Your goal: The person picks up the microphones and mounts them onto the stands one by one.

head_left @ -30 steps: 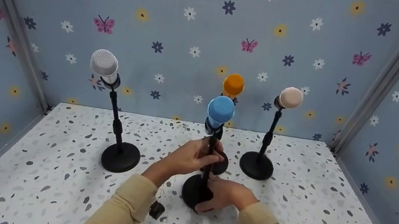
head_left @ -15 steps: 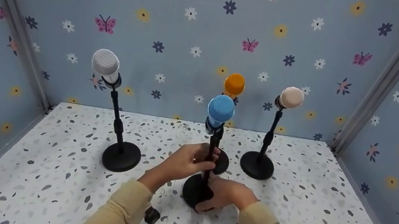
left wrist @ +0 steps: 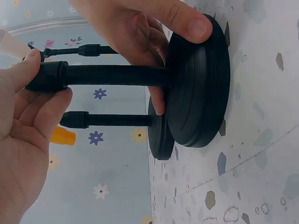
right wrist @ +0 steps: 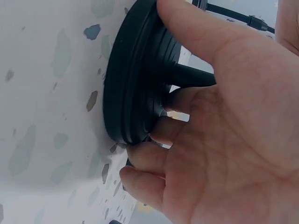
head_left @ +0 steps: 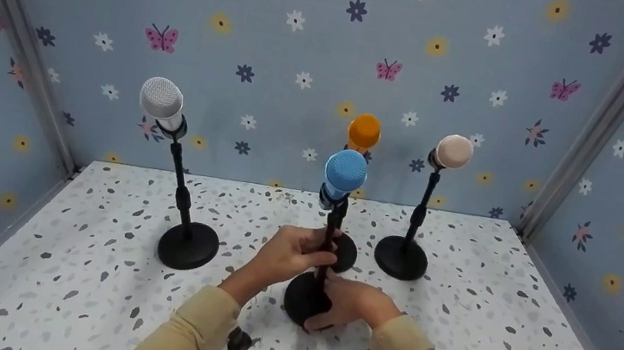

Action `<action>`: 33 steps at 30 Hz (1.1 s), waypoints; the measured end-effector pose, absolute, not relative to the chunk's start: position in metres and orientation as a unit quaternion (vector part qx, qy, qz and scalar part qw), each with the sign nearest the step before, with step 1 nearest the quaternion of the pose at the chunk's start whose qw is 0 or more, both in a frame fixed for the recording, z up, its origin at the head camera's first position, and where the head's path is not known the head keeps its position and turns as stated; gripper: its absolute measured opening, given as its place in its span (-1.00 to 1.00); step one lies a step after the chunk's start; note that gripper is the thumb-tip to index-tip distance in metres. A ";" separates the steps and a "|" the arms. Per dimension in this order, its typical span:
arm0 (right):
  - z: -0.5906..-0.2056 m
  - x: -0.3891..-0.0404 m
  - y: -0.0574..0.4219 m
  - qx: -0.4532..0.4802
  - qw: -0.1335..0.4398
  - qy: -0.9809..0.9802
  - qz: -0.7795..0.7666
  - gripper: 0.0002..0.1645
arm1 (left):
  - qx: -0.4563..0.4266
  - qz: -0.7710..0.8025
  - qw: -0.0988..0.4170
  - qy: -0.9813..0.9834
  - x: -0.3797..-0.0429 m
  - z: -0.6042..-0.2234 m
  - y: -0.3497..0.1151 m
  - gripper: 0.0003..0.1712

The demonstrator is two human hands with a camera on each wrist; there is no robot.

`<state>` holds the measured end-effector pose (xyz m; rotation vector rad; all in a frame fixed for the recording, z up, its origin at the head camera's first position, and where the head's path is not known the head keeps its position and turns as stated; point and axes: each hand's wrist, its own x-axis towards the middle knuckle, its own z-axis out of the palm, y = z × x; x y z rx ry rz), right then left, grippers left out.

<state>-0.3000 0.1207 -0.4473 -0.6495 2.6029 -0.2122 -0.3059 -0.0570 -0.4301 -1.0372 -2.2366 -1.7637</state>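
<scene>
A blue microphone (head_left: 346, 171) sits tilted at the top of a black desk stand with a round base (head_left: 297, 299). My left hand (head_left: 286, 258) pinches the pole's thick collar (left wrist: 52, 76) between thumb and fingers. Lower down, my right hand (head_left: 355, 303) grips the round base, its thumb on the near rim and the fingers curled round the far side. In the right wrist view the base (right wrist: 140, 79) stands on the speckled tabletop. From the head camera, part of the pole and base is covered by my hands.
A white microphone (head_left: 162, 99) on a stand is at left. Close behind the blue one is an orange microphone (head_left: 364, 132) on its stand; a pale beige microphone (head_left: 454, 152) stands to the right. Flower-patterned walls (head_left: 310, 40) enclose the white speckled table (head_left: 78, 262).
My left hand has moved a little down and left along the pole. My right hand stays on the base, and the microphones have not visibly moved.
</scene>
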 end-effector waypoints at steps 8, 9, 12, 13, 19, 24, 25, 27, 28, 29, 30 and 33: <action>-0.446 -0.299 0.120 -0.233 0.224 0.944 -0.070 0.43 | -0.331 -0.522 0.176 -0.766 -0.304 -0.436 -0.050 -0.65; -0.447 -0.299 0.120 -0.232 0.224 0.944 -0.073 0.44 | -0.328 -0.532 0.167 -0.763 -0.304 -0.437 -0.050 -0.66; -0.447 -0.300 0.119 -0.229 0.229 0.943 -0.078 0.46 | -0.320 -0.577 0.108 -0.744 -0.301 -0.437 -0.051 -0.70; -0.448 -0.300 0.119 -0.228 0.230 0.943 -0.079 0.48 | -0.318 -0.588 0.088 -0.738 -0.300 -0.436 -0.052 -0.71; -0.447 -0.300 0.120 -0.230 0.232 0.942 -0.075 0.47 | -0.303 -0.607 0.046 -0.733 -0.298 -0.434 -0.053 -0.72; -0.446 -0.300 0.121 -0.237 0.234 0.939 -0.083 0.46 | -0.284 -0.601 0.082 -0.743 -0.298 -0.434 -0.049 -0.76; -0.446 -0.300 0.121 -0.237 0.233 0.939 -0.083 0.46 | -0.278 -0.600 0.089 -0.745 -0.297 -0.433 -0.048 -0.77; -0.446 -0.300 0.121 -0.237 0.234 0.939 -0.084 0.46 | -0.265 -0.600 0.099 -0.749 -0.292 -0.428 -0.046 -0.79; -0.447 -0.301 0.121 -0.236 0.234 0.939 -0.084 0.46 | -0.259 -0.600 0.102 -0.749 -0.288 -0.424 -0.046 -0.80; -0.447 -0.301 0.121 -0.236 0.234 0.940 -0.083 0.46 | -0.255 -0.601 0.105 -0.750 -0.285 -0.421 -0.045 -0.82; -0.447 -0.301 0.121 -0.235 0.234 0.940 -0.082 0.47 | -0.252 -0.604 0.107 -0.748 -0.281 -0.417 -0.045 -0.83; -0.447 -0.302 0.122 -0.234 0.232 0.941 -0.078 0.46 | -0.252 -0.611 0.117 -0.742 -0.273 -0.409 -0.044 -0.86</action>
